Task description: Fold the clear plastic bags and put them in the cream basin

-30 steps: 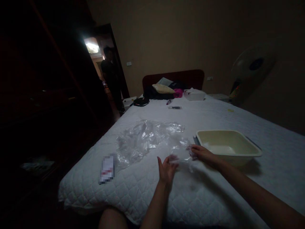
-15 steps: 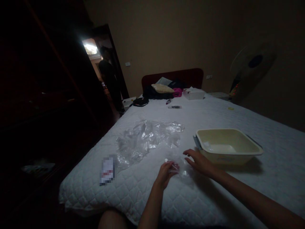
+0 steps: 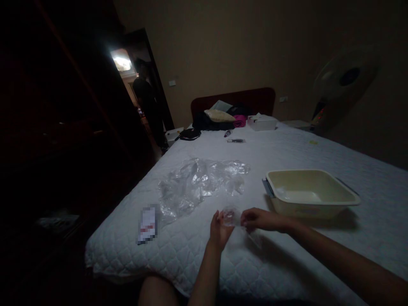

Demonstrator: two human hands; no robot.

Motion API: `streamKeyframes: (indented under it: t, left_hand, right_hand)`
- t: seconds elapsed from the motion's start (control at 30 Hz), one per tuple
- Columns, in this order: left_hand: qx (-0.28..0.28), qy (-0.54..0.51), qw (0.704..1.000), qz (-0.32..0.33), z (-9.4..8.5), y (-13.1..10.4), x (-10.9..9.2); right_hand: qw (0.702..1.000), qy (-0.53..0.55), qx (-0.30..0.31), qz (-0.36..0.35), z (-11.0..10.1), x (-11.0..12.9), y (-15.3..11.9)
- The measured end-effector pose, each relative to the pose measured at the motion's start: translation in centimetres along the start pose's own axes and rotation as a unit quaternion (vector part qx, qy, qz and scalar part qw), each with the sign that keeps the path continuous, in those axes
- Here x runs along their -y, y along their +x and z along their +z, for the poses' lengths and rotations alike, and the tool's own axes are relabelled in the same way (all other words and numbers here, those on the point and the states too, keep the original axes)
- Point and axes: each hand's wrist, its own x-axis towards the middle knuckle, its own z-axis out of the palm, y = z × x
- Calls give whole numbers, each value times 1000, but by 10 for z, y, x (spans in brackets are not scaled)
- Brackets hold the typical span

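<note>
Over the near part of the bed, my left hand is closed around a small, crumpled clear plastic bag. What the bag contains, if anything, I cannot make out. My right hand is just to its right, fingers bent together in a pinch on the bag's right side. A thin flap of clear plastic hangs below those fingers. Beyond my hands, to the left, a large crumpled clear plastic sheet lies spread on the white quilted bedding.
A cream basin with grey handles stands right of my hands. A blurred white packet lies at left. Farther back are a black pouch, a white box and piled cloths. A person stands by the doorway; a fan is at right.
My right hand has gone from spread fingers to a pinch at the plastic bag. My left hand has turned, bringing the bag up slightly. The view has shifted a little.
</note>
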Motion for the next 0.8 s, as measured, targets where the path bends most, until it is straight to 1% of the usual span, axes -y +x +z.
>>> streamKeyframes:
  t: [0.03, 0.07, 0.13, 0.17, 0.23, 0.3, 0.33, 0.4, 0.47, 0.5, 0.57, 0.63, 0.7, 0.77, 0.8]
  left_hand:
    - [9, -17, 1000, 0, 0, 0, -2]
    - [13, -25, 1000, -1, -1, 0, -3]
    - [14, -31, 999, -10, -3, 0, -5]
    - [19, -34, 999, -20, -4, 0, -6]
    - [41, -38, 997, -47, -5, -3, -6]
    - [79, -36, 993, -76, -5, -7, -6]
    - [100, -33, 990, -89, -4, -9, -6]
    - [138, -16, 983, -117, -1, -14, -7]
    - [166, 12, 976, -140, 3, -17, -7]
    - [173, 30, 973, -147, 4, -17, -7]
    - [168, 79, 971, -150, 6, -18, -5]
    - [133, 132, 973, -138, 7, -16, -2]
    - [87, 164, 975, -122, 5, -14, 1]
    - [53, 167, 978, -111, 3, -11, 4]
    - [44, 162, 980, -109, 1, -9, 4]
  right_hand:
    - [995, 89, 47, 6, -7, 9, -4]
    - [985, 154, 76, 0, -12, 18, -8]
    - [971, 222, 92, -22, -20, 33, -14]
    - [971, 221, 88, -26, -23, 38, -14]
    - [984, 161, 69, -18, -26, 38, -10]
    - [998, 50, 34, -3, -27, 27, 2]
    - [1000, -4, 3, -9, -27, 19, 10]
    - [993, -102, -59, 13, -27, -2, 25]
    - [972, -200, -123, 11, -29, -20, 38]
    - [966, -216, -138, 13, -30, -26, 42]
    - [958, -236, -164, 11, -33, -33, 47]
    - [953, -235, -190, 13, -35, -34, 49]
    - [951, -216, -221, 20, -36, -35, 47]
    - [950, -182, -250, 53, -35, -40, 44]
    - [949, -159, -260, 84, -34, -44, 42]
